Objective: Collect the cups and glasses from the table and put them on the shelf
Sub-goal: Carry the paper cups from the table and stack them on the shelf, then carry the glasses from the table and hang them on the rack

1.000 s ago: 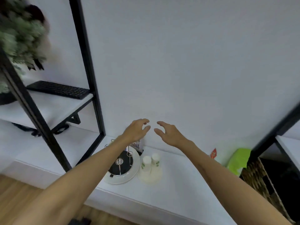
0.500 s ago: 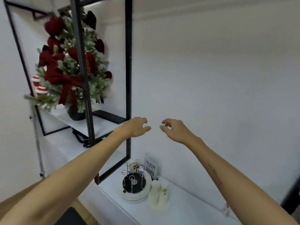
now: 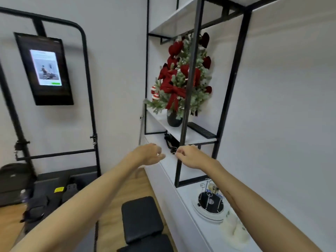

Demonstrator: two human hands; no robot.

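White shelf (image 3: 189, 135), potted festive tree (image 3: 181, 84), black keyboard (image 3: 201, 132)

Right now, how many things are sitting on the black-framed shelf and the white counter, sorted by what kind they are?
Paper cups: 2, blurry, beside the holder
Round wire-clip holder on a white plate: 1
Christmas tree in a dark pot: 1
Black keyboard: 1
Black cable bundle under the shelf board: 1
Total: 6

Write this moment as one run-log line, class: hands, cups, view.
left hand: empty, fingers loosely curled | right hand: empty, raised | paper cups: on white counter | view: shelf, small tree
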